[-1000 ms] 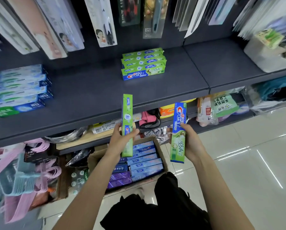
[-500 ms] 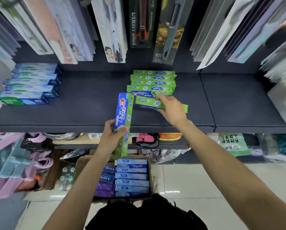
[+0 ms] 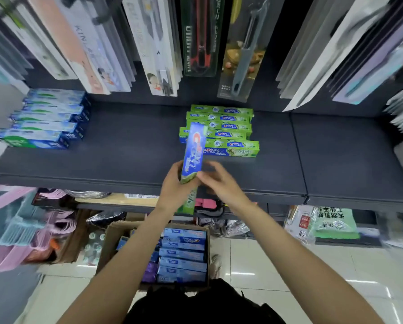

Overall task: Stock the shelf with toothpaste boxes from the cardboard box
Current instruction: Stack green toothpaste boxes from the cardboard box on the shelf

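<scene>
Your left hand (image 3: 172,188) grips a toothpaste box (image 3: 193,153) round its lower part, holding it nearly upright above the near edge of the dark shelf (image 3: 125,155). The box is long and slim, blue on the face toward you with red and white lettering too blurred to read, and green at the near end. Your right hand (image 3: 221,183) is at the box's lower end, fingers loosely curved; motion blur hides whether they touch it, so you cannot tell its grip.

Just beyond, a stack of green boxes (image 3: 221,129) lies flat on the shelf. The nearest shows a blue band with red and white brand lettering, and the tops carry a round mark with the character "新".

On the shelf's far left lies a stack of blue and white boxes (image 3: 46,118).

On the floor below, the open cardboard box (image 3: 109,249) holds rows of blue boxes (image 3: 184,253) with some purple boxes (image 3: 150,272) at their left. A hanging pack (image 3: 199,36) above reads "UTILITY KNIFE".
</scene>
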The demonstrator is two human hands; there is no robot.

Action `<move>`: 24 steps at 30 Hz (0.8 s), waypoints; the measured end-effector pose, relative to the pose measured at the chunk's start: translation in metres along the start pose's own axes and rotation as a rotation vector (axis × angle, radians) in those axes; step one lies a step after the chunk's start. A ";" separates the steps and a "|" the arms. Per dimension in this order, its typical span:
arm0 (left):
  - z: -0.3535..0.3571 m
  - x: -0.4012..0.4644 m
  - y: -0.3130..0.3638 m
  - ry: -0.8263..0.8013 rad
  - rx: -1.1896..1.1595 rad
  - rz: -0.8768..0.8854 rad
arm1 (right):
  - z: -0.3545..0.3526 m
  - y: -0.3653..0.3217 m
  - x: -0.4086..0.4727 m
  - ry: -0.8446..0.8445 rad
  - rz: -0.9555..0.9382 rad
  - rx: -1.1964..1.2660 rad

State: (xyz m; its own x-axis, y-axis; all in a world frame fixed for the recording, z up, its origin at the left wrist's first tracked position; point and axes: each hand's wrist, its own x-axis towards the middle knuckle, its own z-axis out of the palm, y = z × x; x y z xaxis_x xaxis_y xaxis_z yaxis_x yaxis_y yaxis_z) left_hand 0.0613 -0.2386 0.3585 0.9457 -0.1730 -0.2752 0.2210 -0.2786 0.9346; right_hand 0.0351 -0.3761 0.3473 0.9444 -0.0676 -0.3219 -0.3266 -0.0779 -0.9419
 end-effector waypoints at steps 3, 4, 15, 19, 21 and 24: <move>0.007 0.003 -0.003 -0.212 0.094 0.109 | -0.007 0.002 -0.005 0.031 -0.023 -0.014; 0.005 0.006 -0.005 -0.254 0.167 0.126 | -0.015 0.000 -0.002 0.050 -0.039 -0.064; -0.045 0.025 -0.054 -0.119 1.250 0.144 | -0.048 -0.011 0.059 0.150 -0.284 -1.376; -0.050 0.028 -0.057 -0.120 1.250 0.157 | -0.047 -0.003 0.078 0.221 -0.245 -1.429; -0.052 0.029 -0.056 -0.111 1.200 0.168 | -0.040 0.001 0.078 0.309 -0.229 -1.426; -0.056 0.028 -0.058 -0.056 0.986 0.208 | -0.018 0.009 0.060 0.428 -0.305 -1.314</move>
State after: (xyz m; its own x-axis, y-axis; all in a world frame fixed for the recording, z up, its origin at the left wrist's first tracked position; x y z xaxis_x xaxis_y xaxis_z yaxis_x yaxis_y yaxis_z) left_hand 0.0885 -0.1744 0.3091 0.9251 -0.3437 -0.1616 -0.2663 -0.8905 0.3690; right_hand 0.0881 -0.3991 0.3216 0.9764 -0.1535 0.1520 -0.1362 -0.9836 -0.1183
